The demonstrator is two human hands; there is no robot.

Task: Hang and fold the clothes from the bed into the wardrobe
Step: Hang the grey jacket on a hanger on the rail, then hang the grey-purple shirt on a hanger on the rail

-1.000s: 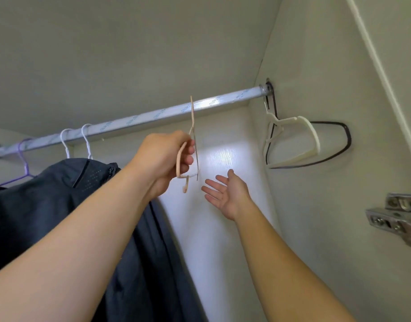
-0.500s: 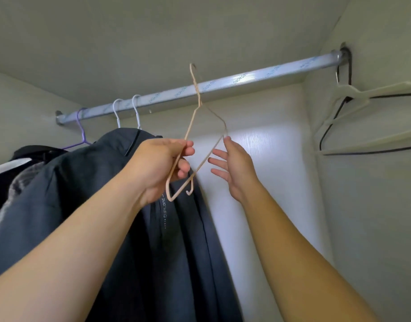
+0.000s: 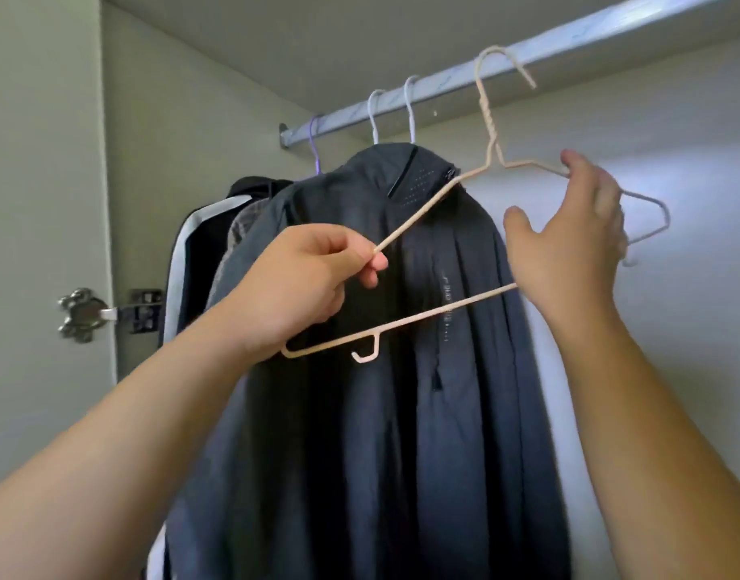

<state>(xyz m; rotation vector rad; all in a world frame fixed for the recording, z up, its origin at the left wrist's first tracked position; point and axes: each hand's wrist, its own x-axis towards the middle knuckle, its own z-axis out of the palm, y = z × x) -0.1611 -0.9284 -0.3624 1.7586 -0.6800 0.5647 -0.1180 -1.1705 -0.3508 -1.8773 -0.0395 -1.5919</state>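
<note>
between my two hands a bare hanger (image 3: pixel 402 321) sits tilted, left end low, right end high. my left hand (image 3: pixel 305 282) pinches the left shoulder wire between thumb and forefinger. my right hand (image 3: pixel 569 249) has its fingers curled over the right shoulder wire, thumb spread wide, and it hides where the bottom bar runs past. up above the grip the hook (image 3: pixel 494 48) stands in front of the rod (image 3: pixel 443 82); it looks free of it, though i cannot be sure from this angle. just behind the grip a dark jacket (image 3: pixel 360 412) hangs from the rod, with other clothes (image 3: pixel 217 253) beyond it, out past my left hand. nothing is on my hanger, and the clothes from the bed are out of view.

i judge the step to be fetching an empty hanger for the next garment; little can be said of how much hanging and folding is left. the next move calls for drawing the hook well clear of the rod, keeping the low end from snagging the jacket behind it, then carrying the hanger to the bed. one firm hand would do for that, which frees the other for a garment.
</note>
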